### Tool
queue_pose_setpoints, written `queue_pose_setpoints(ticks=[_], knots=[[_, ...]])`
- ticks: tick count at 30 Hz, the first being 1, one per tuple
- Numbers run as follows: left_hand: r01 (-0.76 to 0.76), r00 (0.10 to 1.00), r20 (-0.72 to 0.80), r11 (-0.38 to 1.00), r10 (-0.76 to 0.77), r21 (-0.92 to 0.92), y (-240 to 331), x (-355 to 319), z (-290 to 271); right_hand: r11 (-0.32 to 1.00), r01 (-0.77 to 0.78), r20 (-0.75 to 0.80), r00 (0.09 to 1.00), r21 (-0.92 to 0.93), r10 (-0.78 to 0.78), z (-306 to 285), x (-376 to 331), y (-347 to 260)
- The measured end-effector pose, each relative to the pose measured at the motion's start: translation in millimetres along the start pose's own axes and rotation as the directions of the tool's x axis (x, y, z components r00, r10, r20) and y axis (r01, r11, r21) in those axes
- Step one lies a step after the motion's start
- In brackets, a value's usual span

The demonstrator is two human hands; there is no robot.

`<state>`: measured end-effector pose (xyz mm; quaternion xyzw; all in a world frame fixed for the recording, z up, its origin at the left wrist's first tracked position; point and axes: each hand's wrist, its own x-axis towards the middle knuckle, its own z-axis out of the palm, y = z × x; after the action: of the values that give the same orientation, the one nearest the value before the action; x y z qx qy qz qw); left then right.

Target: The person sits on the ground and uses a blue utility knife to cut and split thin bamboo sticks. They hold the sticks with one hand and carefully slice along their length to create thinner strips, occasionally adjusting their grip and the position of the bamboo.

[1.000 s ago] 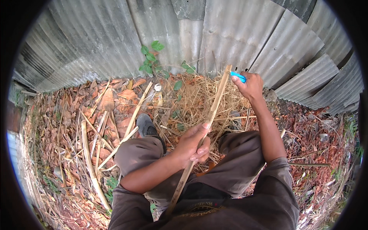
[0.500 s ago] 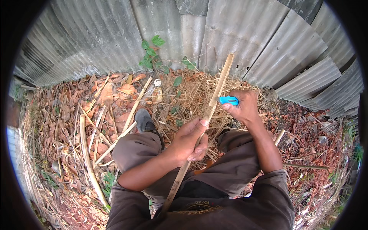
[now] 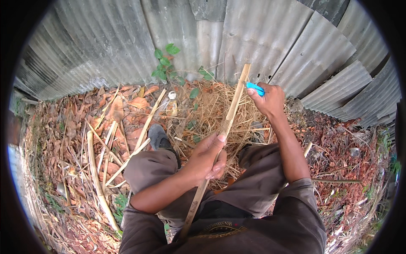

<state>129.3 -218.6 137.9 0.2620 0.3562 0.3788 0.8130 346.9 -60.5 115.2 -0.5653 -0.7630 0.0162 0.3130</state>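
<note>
A long, narrow strip of split bamboo or wood point(image 3: 234, 105) slants from my lap up toward the metal fence, its pale upper face showing. My left hand point(image 3: 208, 157) is wrapped round its middle, with the thumb lying along the top. In my right hand point(image 3: 269, 98) is a blue-handled utility knife point(image 3: 255, 89), gripped with the thumb on the handle. Its tip end meets the strip's right edge near the far end; the blade itself is too small to make out. The strip's lower end rests against my dark shirt.
Several cut strips and sticks point(image 3: 98, 180) lie on dry leaves to the left. Corrugated metal sheets point(image 3: 262, 42) stand across the far side, with a green-leaved plant point(image 3: 163, 63) at their foot. Straw point(image 3: 215, 101) covers the middle ground. Another stick point(image 3: 336, 180) lies at right.
My right hand and the knife have moved away from me along the strip, toward its far end. The left hand keeps its grip, and the strip has tilted slightly.
</note>
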Motion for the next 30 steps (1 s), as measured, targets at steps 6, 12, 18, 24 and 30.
queue_pose_setpoints(ticks=[6, 12, 18, 24, 30], knots=[[0.003, 0.999, -0.035, 1.0, -0.003, -0.015, 2.4, -4.3, -3.4, 0.99, 0.13, -0.026, 0.991, 0.063, -0.128, 7.9, -7.7, -9.3], [0.035, 0.999, -0.043, 0.998, -0.033, 0.047, 3.9, -0.1, 4.7, 0.983, 0.17, -0.13, 0.976, -0.062, -0.177, 21.5, 18.9, 27.7], [0.019, 0.98, 0.193, 0.986, -0.051, 0.163, -16.1, -20.9, 19.7, 0.851, -0.511, -0.08, 0.849, 0.124, 0.522, 1.5, 47.2, 88.5], [-0.095, 0.995, -0.014, 0.987, 0.098, 0.129, 10.1, -4.8, -2.6, 0.973, -0.179, 0.051, 0.984, 0.145, 0.174, -21.3, -13.0, 13.4], [-0.115, 0.987, -0.081, 0.959, 0.14, 0.258, 9.6, -0.4, 0.5, 0.962, 0.242, 0.102, 0.961, 0.129, -0.256, -5.7, -35.4, -29.9]])
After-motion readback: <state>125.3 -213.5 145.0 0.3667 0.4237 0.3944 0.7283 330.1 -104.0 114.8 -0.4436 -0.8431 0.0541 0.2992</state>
